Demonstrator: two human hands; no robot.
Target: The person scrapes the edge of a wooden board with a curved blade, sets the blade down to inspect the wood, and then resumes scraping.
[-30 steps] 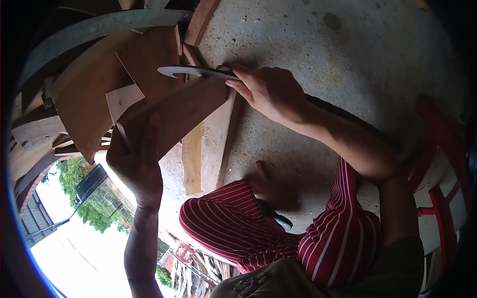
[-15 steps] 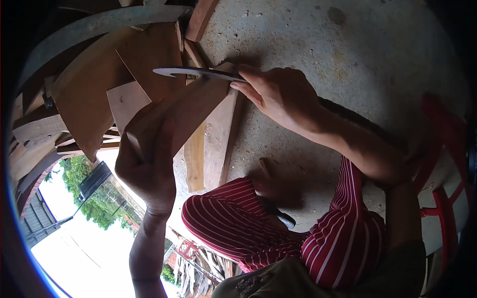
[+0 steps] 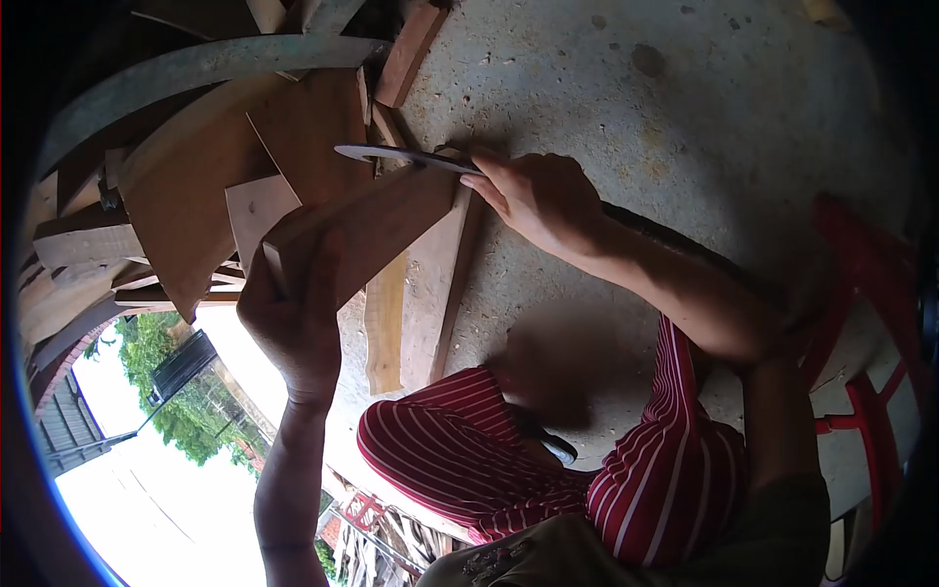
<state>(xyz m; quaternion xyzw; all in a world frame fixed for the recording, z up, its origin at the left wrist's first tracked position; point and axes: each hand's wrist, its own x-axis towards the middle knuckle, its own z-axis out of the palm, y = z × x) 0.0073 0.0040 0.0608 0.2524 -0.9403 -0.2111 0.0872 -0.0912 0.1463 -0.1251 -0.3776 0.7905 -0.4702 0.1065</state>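
Stacked wood offcuts (image 3: 205, 186) crowd the left; bare concrete floor (image 3: 685, 117) lies open right.

Head view, steeply downward, close, fisheye

— That board (image 3: 377, 220) in the left hand (image 3: 293, 323): what is it made of?
— Wood, reddish-brown, matt, sawn smooth on its broad face. The blade (image 3: 401, 157) lying across its far end is metal — dull grey, thin, with a faint sheen along the flat.
— And the planks (image 3: 411, 303) under the board?
— Paler wood, dry and rough. The offcuts (image 3: 196, 186) left of the board are wood too, some darker, all unvarnished.
— The floor (image 3: 685, 108)?
— Concrete beyond the board, pitted, dusty, matt.
— The trousers (image 3: 548, 470)?
— Cloth, red with white stripes, soft and creased.
— The chair (image 3: 871, 382) right of them?
— Red and rather glossy, plastic by the look.
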